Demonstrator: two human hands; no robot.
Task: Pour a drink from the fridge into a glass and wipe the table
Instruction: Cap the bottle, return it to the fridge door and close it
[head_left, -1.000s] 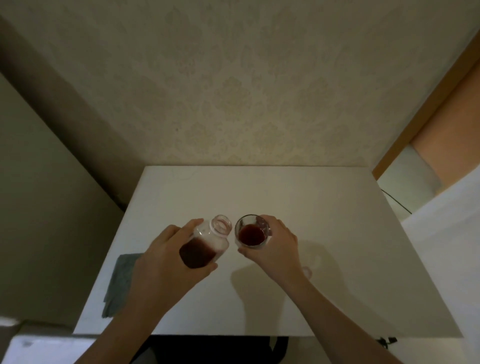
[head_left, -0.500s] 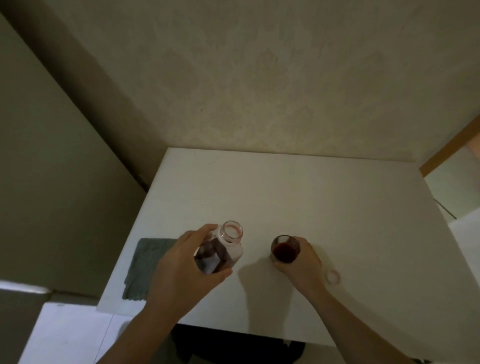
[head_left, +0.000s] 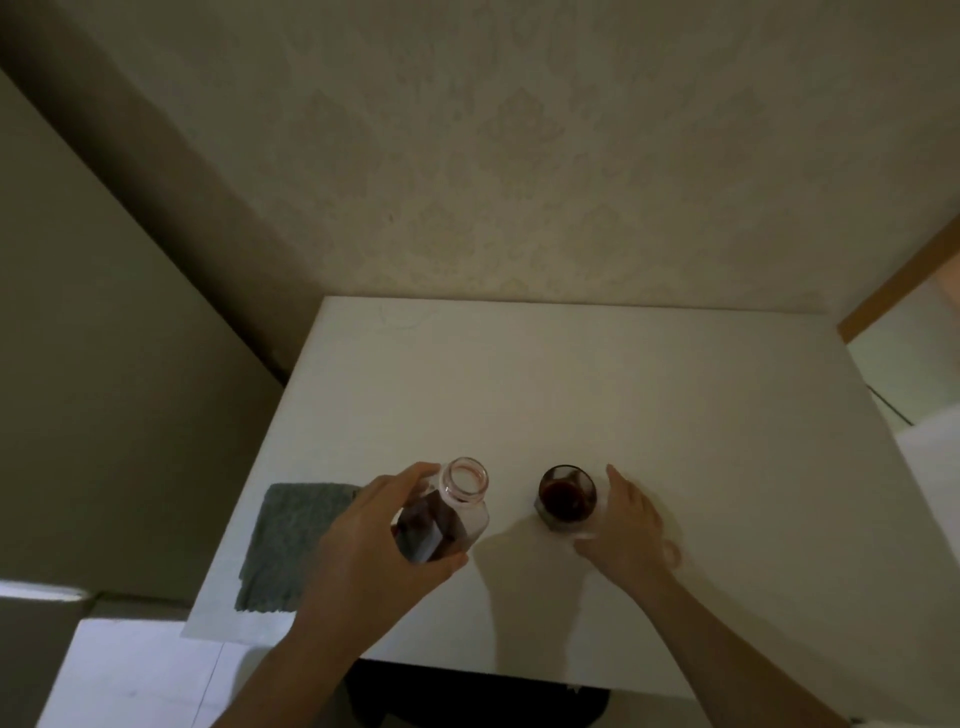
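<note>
My left hand (head_left: 374, 540) grips a clear, uncapped bottle (head_left: 457, 499) part full of dark red drink, held nearly upright just above the white table (head_left: 519, 374). To its right a small glass (head_left: 566, 499) with dark red drink stands on the table. My right hand (head_left: 628, 530) is just right of the glass with relaxed, spread fingers, a thin gap between them and the glass. The bottle's small round cap (head_left: 672, 553) lies on the table behind that hand, partly hidden.
A grey cloth (head_left: 291, 545) lies flat at the table's front left corner. The table stands against a patterned wall (head_left: 519, 182). A wooden door frame (head_left: 904, 280) is at the right. Pale floor shows at the lower left.
The bottle has swung from tilted toward the glass back to upright and moved left. My right hand set the glass on the table and let go of it.
</note>
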